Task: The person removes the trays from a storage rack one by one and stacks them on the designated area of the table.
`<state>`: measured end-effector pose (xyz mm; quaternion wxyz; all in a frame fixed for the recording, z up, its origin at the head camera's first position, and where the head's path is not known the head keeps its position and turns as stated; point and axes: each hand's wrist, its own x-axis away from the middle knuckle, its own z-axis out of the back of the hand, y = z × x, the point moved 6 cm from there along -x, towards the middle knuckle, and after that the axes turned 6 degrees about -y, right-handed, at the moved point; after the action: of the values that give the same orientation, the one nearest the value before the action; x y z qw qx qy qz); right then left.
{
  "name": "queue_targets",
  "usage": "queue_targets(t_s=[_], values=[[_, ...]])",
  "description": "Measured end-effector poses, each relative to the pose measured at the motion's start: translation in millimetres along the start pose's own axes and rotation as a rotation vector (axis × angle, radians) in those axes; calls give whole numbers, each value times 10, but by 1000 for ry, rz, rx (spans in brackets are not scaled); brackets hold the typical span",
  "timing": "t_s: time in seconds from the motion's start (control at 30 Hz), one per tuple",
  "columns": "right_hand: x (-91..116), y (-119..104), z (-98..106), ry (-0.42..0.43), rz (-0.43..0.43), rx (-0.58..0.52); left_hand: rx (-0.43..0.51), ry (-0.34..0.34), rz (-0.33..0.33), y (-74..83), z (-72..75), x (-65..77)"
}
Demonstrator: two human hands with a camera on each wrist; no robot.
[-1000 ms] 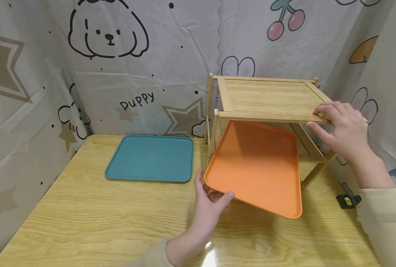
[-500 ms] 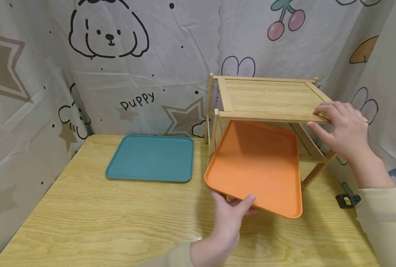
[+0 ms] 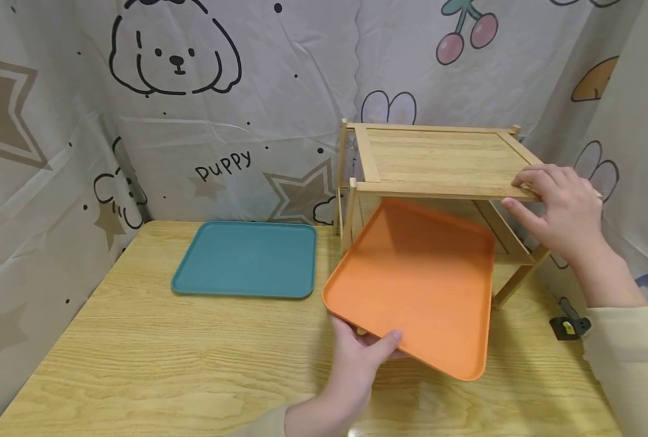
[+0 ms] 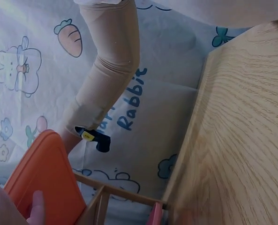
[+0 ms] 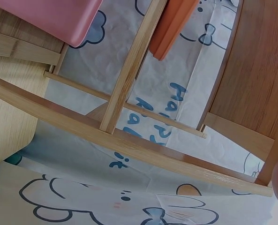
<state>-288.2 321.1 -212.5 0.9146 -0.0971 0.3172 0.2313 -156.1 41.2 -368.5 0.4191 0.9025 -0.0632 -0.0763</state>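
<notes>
My left hand grips the front edge of an orange tray, thumb on top and fingers beneath. The tray slants out from under the top shelf of a two-tier wooden rack, its back end still between the shelves. At the rack's front right corner, my right hand holds the top shelf, fingers above and thumb at the front edge. In the right wrist view, part of a pink tray shows at the rack's lower level, and only the edge of the orange tray appears.
A teal tray lies flat on the wooden table, left of the rack. Patterned curtains hang behind and at both sides. Beside the right sleeve sits a small black device with a yellow mark.
My left hand has slid right along the tray's front edge from its left corner, then drawn the orange tray a little outward and turned it. The right hand has stayed on the rack.
</notes>
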Motion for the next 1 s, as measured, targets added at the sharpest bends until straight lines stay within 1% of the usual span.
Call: queue_targets(t_s=[0.1, 0.23, 0.37, 0.6, 0.8, 0.9, 1.0], values=[[-9, -6, 0, 1, 2, 1, -20, -31, 7, 60, 39, 35], [-10, -5, -6, -6, -3, 0, -40, -54, 26, 123, 97, 79], [-1, 5, -12, -16, -15, -1, -48, -44, 40, 170, 158, 120], [2, 9, -2, -13, -18, -1, -48, -4, 4, 236, 251, 164], [9, 10, -1, -13, -22, 7, -27, 14, 27, 287, 325, 174], [8, 7, -5, -19, -25, 9, -26, 15, 43, 354, 360, 168], [9, 8, -5, -24, -32, 12, -34, 25, 44, 434, 408, 150]])
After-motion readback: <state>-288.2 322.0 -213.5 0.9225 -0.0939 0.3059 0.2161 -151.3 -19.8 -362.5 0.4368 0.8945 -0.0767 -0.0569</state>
